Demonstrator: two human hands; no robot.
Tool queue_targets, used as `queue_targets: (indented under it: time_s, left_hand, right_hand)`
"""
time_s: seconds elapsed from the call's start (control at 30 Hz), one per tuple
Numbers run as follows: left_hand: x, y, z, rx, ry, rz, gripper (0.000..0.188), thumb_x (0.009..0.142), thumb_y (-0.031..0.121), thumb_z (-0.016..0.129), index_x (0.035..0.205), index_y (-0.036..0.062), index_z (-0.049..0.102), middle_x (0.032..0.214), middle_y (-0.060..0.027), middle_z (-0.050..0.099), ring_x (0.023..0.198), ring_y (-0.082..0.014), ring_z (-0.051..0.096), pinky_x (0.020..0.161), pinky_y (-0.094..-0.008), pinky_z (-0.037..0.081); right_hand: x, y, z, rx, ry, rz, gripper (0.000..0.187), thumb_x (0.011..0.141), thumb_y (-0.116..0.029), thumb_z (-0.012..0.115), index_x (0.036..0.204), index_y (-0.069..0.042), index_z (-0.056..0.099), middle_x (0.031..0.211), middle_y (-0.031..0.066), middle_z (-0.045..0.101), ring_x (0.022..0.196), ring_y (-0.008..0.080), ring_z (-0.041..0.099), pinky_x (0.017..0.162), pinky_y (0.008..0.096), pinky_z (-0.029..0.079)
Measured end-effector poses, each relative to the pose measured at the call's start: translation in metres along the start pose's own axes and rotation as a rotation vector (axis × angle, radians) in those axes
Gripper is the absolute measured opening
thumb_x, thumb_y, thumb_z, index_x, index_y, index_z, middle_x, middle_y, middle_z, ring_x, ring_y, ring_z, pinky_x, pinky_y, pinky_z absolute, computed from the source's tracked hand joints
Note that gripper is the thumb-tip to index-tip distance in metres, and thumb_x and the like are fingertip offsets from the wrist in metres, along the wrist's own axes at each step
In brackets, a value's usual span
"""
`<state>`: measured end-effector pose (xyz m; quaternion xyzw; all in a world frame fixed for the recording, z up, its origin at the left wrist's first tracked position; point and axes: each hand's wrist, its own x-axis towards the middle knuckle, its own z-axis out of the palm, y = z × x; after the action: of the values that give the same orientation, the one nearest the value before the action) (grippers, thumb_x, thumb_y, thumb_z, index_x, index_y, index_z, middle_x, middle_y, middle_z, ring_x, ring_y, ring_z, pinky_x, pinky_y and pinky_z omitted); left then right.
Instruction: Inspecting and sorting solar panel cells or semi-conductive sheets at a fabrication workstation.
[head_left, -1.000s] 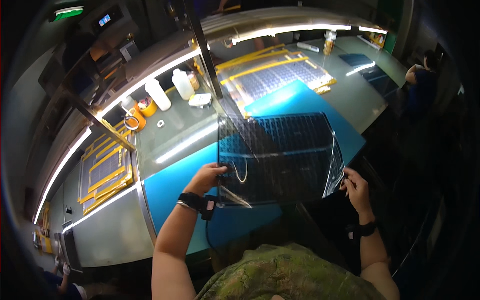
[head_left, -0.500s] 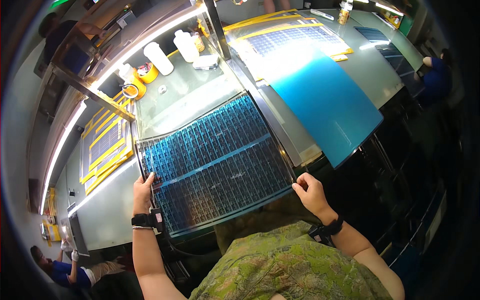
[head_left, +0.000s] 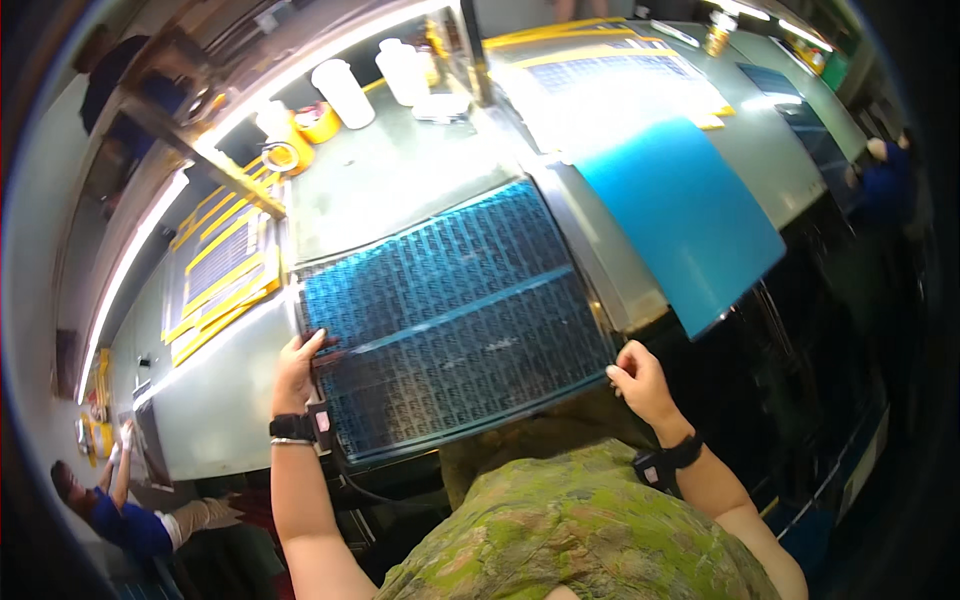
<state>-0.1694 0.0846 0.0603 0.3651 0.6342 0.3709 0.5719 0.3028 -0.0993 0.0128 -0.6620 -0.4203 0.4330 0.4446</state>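
Observation:
A dark sheet with rows of fine, blue-glinting circuit-like pattern and a paler band across its middle lies in front of me, its near edge at the table's front. My left hand grips the sheet's left edge, thumb on top and the fingers hidden beneath. At the near right corner, my right hand is closed in a pinch on the sheet's edge. Both wrists wear black straps with small boxes. To the right, a plain glossy blue sheet sticks out past the table edge.
Yellow-edged patterned panels are stacked at left, with more panels at the back right. White bottles and an orange tape roll stand beyond the sheet. A metal post carries bright lamps. Co-workers are at the sides.
My view has turned slightly, so the bench and sheets appear further right. Both hands keep their places at the patterned sheet's edges.

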Motion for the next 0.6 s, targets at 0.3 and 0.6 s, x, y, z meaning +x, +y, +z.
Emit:
queue_targets:
  time_s: [0.3, 0.6]
  left_hand:
    - [0.07, -0.017, -0.003, 0.778, 0.518, 0.463, 0.058, 0.075, 0.026, 0.074, 0.124, 0.0049, 0.051, 0.085, -0.0133, 0.064, 0.081, -0.0261, 0.063, 0.074, -0.0354, 0.051]
    - [0.079, -0.01, 0.005, 1.258, 0.332, 0.352, 0.042, 0.091, 0.023, 0.05, 0.132, 0.0307, 0.047, 0.099, -0.0161, 0.063, 0.094, -0.0345, 0.061, 0.079, -0.0444, 0.049]
  right_hand:
    - [-0.001, 0.0, -0.006, 0.059, -0.07, 0.054, 0.019, 0.078, 0.004, 0.056, 0.088, -0.007, 0.044, 0.07, 0.0008, 0.045, 0.057, 0.0066, 0.047, 0.047, 0.0201, 0.041]
    - [0.0, -0.003, -0.006, 0.055, -0.082, 0.053, 0.02, 0.077, 0.006, 0.054, 0.09, -0.006, 0.044, 0.069, 0.0, 0.044, 0.057, 0.0062, 0.046, 0.047, 0.0198, 0.041]
